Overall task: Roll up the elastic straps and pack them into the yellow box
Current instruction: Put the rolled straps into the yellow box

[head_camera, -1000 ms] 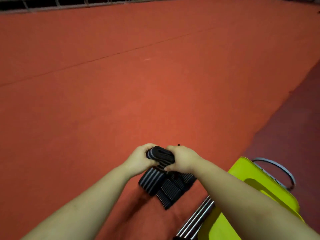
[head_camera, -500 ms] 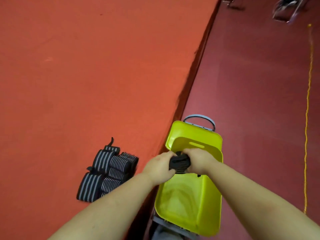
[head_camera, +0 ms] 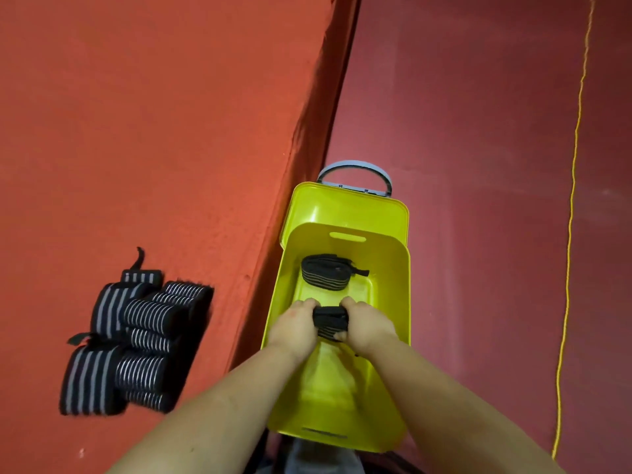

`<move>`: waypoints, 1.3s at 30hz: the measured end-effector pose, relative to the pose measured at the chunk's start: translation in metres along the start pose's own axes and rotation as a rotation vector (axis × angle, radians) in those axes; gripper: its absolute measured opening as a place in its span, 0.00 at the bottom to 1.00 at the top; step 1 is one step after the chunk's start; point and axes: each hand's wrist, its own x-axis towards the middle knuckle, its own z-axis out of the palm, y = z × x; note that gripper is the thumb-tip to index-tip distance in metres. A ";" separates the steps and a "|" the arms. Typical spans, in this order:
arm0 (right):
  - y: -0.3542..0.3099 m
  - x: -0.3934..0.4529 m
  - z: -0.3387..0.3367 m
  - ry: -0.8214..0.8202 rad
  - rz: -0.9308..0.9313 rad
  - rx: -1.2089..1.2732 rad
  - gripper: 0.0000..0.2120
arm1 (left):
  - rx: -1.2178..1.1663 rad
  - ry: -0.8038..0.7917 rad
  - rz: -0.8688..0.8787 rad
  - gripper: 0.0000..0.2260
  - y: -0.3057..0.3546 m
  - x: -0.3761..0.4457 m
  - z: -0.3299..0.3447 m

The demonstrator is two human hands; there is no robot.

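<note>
Kneeling at the orange mat's [head_camera: 154,131] edge beside the maroon floor [head_camera: 478,131], I press my left hand [head_camera: 294,326] and right hand [head_camera: 366,326] on a rolled strap [head_camera: 329,323], both grips holding it inside the yellow box [head_camera: 393,302]; another roll [head_camera: 326,276] lies beyond, unrolled straps [head_camera: 130,336] on the mat.

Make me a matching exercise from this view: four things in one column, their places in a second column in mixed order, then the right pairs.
Things:
1. rolled strap
2. second rolled strap
3. pile of straps
4. yellow cord

Places:
A. on the orange mat, left of the yellow box
B. held between the left hand and right hand
C. along the dark red floor at far right
D. lying on the box bottom, at its far end

Pairs: 1-B, 2-D, 3-A, 4-C
</note>
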 end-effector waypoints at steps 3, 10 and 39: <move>0.002 0.022 0.007 0.039 0.060 0.128 0.20 | -0.113 0.035 -0.066 0.21 0.004 0.024 0.007; 0.007 0.067 0.024 0.082 0.155 0.325 0.20 | -0.600 0.119 -0.356 0.21 0.004 0.072 0.024; -0.010 0.019 -0.035 0.320 -0.020 0.346 0.22 | -1.608 0.004 -0.700 0.14 0.031 0.026 -0.047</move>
